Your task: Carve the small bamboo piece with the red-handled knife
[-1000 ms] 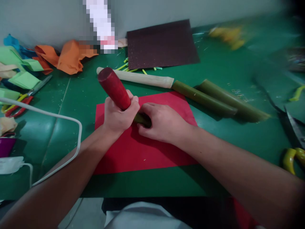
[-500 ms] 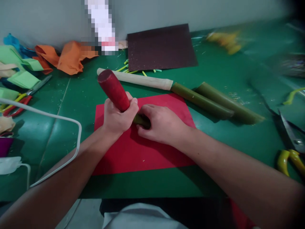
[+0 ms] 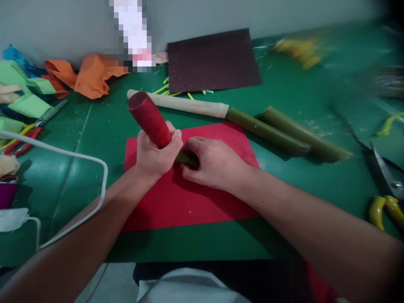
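Observation:
My left hand (image 3: 157, 152) is closed around a tool with a thick red cylindrical handle (image 3: 150, 120), which leans up and to the left. Its working end is hidden below my fist. Close beside it, my right hand (image 3: 212, 163) grips a short dark green piece (image 3: 187, 158) that looks like bamboo, with fingers and thumb curled round its end. Both hands rest over a red sheet (image 3: 189, 210) lying on the green table (image 3: 195, 246). Beyond the sheet lie a pale peeled stick (image 3: 186, 105) and two green bamboo tubes (image 3: 268, 132) (image 3: 306, 134).
Scissors with yellow handles (image 3: 385, 206) lie at the right, and red-handled scissors (image 3: 27, 141) at the left. A white cable (image 3: 102, 168) runs over my left forearm. A dark brown sheet (image 3: 214, 61) and crumpled orange paper (image 3: 91, 78) lie at the back.

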`<action>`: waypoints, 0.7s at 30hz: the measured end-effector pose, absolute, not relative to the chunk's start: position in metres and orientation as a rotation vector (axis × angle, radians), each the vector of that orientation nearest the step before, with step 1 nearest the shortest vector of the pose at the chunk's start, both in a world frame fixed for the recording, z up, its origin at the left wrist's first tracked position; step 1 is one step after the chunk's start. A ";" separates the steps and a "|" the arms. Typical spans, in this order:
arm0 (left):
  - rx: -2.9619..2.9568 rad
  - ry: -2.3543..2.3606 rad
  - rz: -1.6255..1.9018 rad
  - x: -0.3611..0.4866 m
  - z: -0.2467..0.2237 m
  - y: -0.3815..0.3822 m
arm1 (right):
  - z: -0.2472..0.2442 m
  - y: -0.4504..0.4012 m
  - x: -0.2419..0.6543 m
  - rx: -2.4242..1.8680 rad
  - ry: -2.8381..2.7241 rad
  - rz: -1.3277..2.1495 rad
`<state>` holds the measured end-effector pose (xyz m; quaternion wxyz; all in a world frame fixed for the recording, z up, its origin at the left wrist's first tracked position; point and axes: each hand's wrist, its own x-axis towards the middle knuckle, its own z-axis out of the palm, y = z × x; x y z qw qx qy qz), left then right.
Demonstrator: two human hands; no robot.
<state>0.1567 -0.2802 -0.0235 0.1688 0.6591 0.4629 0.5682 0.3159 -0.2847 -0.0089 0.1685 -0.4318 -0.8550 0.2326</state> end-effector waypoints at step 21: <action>1.892 1.266 1.609 0.154 -0.026 -0.281 | -0.007 -0.285 0.315 -1.221 -2.444 0.684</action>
